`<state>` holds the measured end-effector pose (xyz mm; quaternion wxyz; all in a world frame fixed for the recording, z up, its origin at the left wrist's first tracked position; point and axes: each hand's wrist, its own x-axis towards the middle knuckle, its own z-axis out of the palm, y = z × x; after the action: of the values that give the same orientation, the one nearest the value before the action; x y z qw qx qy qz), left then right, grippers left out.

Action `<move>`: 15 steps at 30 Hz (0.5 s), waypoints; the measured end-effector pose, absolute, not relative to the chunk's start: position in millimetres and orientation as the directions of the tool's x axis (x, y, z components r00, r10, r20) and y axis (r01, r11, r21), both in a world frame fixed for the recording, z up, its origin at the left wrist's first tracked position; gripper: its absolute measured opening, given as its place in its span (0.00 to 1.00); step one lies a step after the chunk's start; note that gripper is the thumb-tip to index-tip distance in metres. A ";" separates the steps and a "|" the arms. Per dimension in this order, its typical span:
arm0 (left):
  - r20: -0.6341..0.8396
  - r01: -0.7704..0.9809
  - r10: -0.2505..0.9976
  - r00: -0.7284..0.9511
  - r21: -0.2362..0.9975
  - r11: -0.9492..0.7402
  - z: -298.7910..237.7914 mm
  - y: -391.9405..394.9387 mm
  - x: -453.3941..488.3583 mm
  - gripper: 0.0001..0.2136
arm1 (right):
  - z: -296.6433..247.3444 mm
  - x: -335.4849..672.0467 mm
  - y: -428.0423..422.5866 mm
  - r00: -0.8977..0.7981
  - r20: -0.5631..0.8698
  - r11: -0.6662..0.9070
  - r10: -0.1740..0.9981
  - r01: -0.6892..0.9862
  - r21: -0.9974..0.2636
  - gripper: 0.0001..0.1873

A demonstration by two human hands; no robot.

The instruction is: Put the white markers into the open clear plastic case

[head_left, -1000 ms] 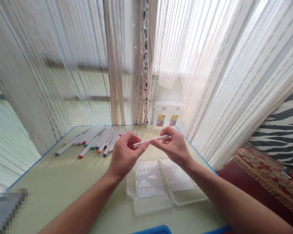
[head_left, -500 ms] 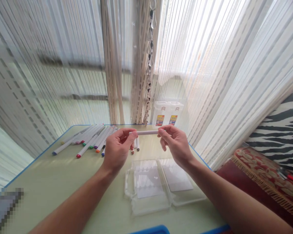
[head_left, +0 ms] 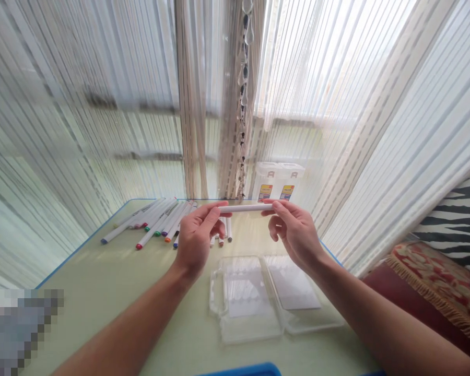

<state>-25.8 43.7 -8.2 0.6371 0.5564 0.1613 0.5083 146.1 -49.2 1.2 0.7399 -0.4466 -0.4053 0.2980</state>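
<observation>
A white marker (head_left: 246,208) is held level above the table, one end in each hand. My left hand (head_left: 199,227) pinches its left end between thumb and fingers. On its right end, my right hand (head_left: 293,224) closes with thumb and index finger, the other fingers curled. Beneath the hands lies a clear plastic case (head_left: 250,326), opened flat, with a pale sheet in each half. Left of my left hand, several white markers with coloured ends (head_left: 152,224) lie in a loose spread. A few more markers (head_left: 229,230) show partly behind my left hand.
Two clear cases with yellow labels (head_left: 280,183) stand upright at the table's back edge, by the string curtain (head_left: 141,78). A blue plastic edge (head_left: 254,369) shows at the front. To the right is a red patterned cloth with fringe (head_left: 434,271).
The view has shifted slightly, so everything sits a little further right. Both hands still hold the marker, with the left fingers now stretched further along behind it.
</observation>
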 end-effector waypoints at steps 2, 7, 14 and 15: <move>0.377 -0.461 0.821 0.428 0.873 -0.160 -8.3 43.0 -25.9 0.13 | 1.3 146.5 -48.5 0.500 0.332 0.420 0.800 -0.071 -0.905 0.14; 0.398 -0.377 0.822 0.407 0.893 -0.246 -6.0 38.9 -25.7 0.13 | -0.7 147.3 -45.3 0.513 0.348 0.430 0.785 -0.047 -0.902 0.13; 0.409 -0.266 0.805 0.429 0.909 -0.320 -7.4 37.2 -24.7 0.12 | -2.9 145.2 -46.9 0.461 0.371 0.372 0.806 0.091 -0.924 0.17; 0.406 -0.254 0.801 0.441 0.912 -0.322 -7.9 37.0 -24.2 0.12 | -3.2 144.8 -47.7 0.452 0.366 0.346 0.813 0.130 -0.929 0.18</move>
<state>-24.2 37.0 -7.9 0.5433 0.6521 0.2094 0.4855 144.8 -47.7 -3.2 0.6798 -0.5138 -0.4591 0.2514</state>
